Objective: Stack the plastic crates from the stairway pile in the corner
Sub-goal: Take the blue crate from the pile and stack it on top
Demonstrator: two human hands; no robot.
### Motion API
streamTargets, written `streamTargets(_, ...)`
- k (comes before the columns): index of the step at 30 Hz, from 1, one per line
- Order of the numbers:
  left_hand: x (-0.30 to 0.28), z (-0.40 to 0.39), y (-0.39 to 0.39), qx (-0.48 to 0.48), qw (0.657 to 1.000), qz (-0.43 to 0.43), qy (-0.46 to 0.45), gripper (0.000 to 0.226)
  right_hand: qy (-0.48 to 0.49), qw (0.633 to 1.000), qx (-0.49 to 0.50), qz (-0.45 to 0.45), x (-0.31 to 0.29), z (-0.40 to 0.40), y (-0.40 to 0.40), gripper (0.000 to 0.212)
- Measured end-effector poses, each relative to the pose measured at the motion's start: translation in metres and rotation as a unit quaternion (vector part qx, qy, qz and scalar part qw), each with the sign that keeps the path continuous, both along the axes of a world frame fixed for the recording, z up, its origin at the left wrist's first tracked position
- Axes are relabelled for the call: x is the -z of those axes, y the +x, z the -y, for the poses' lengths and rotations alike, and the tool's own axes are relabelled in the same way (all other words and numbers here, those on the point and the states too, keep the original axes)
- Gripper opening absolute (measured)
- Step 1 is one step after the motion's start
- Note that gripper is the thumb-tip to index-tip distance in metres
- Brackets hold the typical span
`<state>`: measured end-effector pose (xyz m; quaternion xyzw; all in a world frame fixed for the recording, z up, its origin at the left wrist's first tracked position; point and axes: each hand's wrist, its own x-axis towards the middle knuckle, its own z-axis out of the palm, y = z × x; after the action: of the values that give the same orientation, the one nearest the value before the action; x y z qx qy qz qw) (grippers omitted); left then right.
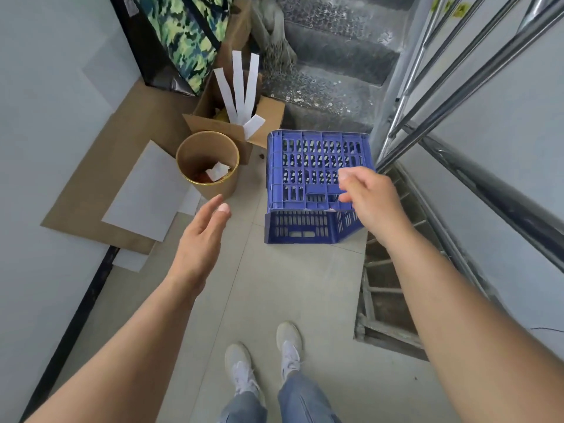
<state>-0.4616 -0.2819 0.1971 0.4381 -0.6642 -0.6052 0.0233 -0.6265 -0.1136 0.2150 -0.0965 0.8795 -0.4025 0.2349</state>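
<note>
A blue slotted plastic crate [308, 166] lies upside down on the tiled landing at the foot of the stairs, and a second blue crate [300, 228] shows beneath it at the near side. My right hand [370, 203] hovers over the top crate's near right corner with loosely curled fingers that hold nothing. My left hand [200, 239] is stretched out, fingers straight, left of the crates and near a round bin, and holds nothing.
A round brown bin [207, 161] with rubbish stands left of the crates, beside an open cardboard box [241, 117]. Flat cardboard [100, 178] and white sheets lie along the left wall. A camouflage bag [186, 35] leans behind. Steel railings [457, 87] and a stairwell gap [387, 285] lie to the right.
</note>
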Motion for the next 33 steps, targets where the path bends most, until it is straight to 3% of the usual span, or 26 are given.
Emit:
streamTargets(9,0.06,-0.017,-0.07,-0.018,0.999,-0.02,0.039,0.045,0.064,0.996,-0.061,0.01,0.07,-0.009,-0.066,0.036)
streamTargets(16,0.108,-0.02,-0.068,-0.072,0.996,-0.005,0.052,0.04,0.15,0.978,-0.144,0.018,0.136,-0.004,-0.087,0.036)
streamTargets(25,0.151,-0.02,-0.057,-0.098,0.993,0.015,0.07,0.046,0.27,0.929,-0.254,-0.016,0.203,0.013,-0.1,0.04)
streamTargets(33,0.182,-0.014,-0.055,-0.121,0.989,0.008,0.082,0.035,0.367,0.868,-0.333,-0.03,0.245,0.022,-0.1,0.053)
